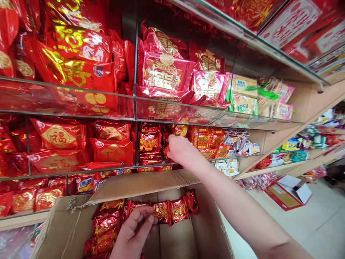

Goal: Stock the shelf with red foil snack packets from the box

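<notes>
My right hand [179, 148] reaches into the lower shelf compartment, fingers curled around a small red-and-gold wrapped packet [180, 129]; its fingertips are partly hidden. Beside it, similar shiny packets [150, 142] are stacked in the same compartment. Lower down, my left hand [137, 230] is inside an open cardboard box [66, 223]. Its thumb and fingers close at the left end of a row of small red-and-gold packets [161, 211] near the box's far wall. More wrapped packets [105, 230] lie along the left side of the box.
Clear dividers and a transparent ledge [188, 113] run just above my right hand. Large red snack bags [72, 64] fill the upper shelf. Red boxed packets [201, 136] stand right of my hand. An open carton [289, 192] sits on the tiled floor [320, 219].
</notes>
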